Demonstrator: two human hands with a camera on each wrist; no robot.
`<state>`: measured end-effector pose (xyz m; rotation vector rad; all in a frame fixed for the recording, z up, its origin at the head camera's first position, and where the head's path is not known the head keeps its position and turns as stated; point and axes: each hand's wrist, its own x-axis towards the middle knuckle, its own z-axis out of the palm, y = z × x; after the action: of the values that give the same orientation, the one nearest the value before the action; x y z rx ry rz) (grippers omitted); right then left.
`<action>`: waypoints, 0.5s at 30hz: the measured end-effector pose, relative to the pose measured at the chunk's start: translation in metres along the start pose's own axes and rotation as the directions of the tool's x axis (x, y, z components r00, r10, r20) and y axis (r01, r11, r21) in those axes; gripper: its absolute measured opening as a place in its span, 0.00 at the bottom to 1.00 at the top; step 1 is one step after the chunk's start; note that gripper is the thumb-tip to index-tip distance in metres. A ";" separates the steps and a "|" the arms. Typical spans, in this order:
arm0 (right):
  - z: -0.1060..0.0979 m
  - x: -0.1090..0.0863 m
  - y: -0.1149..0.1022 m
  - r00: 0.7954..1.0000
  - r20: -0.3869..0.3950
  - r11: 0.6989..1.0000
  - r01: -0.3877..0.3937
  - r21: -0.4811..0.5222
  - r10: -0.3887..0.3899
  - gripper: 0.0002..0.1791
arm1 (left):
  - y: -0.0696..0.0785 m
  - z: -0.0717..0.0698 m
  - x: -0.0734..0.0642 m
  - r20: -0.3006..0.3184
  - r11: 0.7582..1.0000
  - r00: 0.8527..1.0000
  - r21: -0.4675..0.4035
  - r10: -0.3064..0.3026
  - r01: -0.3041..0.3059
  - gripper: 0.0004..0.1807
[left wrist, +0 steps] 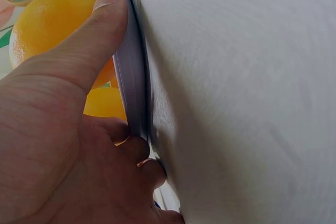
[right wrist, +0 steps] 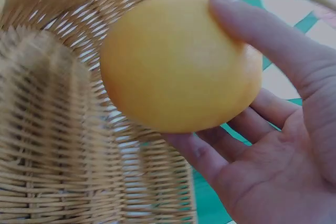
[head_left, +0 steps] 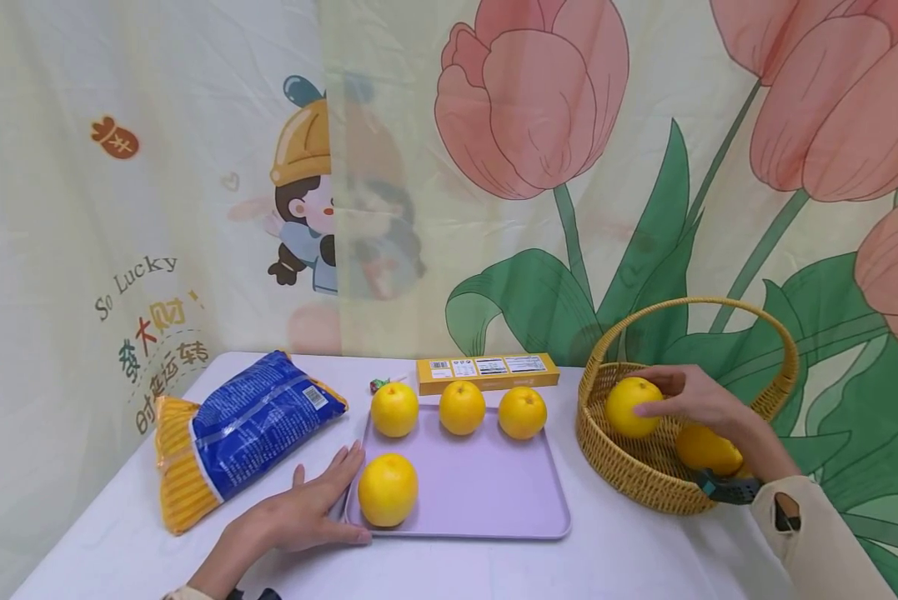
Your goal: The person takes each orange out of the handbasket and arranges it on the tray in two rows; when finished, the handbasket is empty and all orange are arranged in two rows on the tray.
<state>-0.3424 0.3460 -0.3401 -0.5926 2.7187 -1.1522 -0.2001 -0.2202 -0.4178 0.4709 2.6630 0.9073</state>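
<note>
My right hand (head_left: pixel 698 398) holds an orange (head_left: pixel 633 407) inside the wicker basket (head_left: pixel 594 446), near its left side. In the right wrist view, the thumb lies on one side of the orange (right wrist: pixel 178 66) and the fingers on the other. Another yellow fruit (head_left: pixel 707 451) lies in the basket, partly hidden by my wrist. My left hand (head_left: pixel 302 510) rests at the left edge of the lilac tray (head_left: pixel 486 492), fingers stretched forward and thumb at its front corner. One orange (head_left: pixel 388 490) sits on the tray by that hand; three more oranges (head_left: pixel 462 408) line its back edge.
A blue and yellow packet (head_left: pixel 257 425) lies left of the tray. Behind the tray are a flat yellow box (head_left: pixel 486 375) and a small wrapped lollipop (head_left: pixel 378 385). The basket's tall handle (head_left: pixel 689 302) arches over the opening. A printed curtain hangs behind the white-covered table.
</note>
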 end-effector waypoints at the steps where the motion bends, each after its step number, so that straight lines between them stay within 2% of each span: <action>1: -0.001 -0.002 -0.003 1.000 -0.004 1.000 0.011 0.024 -0.011 0.36 | -0.001 0.000 0.001 0.001 1.000 1.000 -0.002 -0.002 0.002 0.66; 8: -0.003 -0.014 -0.031 0.993 0.009 0.987 0.117 0.114 -0.119 0.34 | -0.011 0.002 0.006 0.003 1.000 1.000 -0.007 0.016 -0.016 0.68; 15: 0.012 -0.018 -0.071 0.971 0.053 0.963 0.220 0.158 -0.231 0.32 | -0.021 0.006 0.011 0.004 1.000 1.000 0.008 0.013 -0.013 0.70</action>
<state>-0.3013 0.3007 -0.2980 -0.9215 2.5252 -1.3455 -0.2122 -0.2280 -0.4370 0.4917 2.6642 0.8994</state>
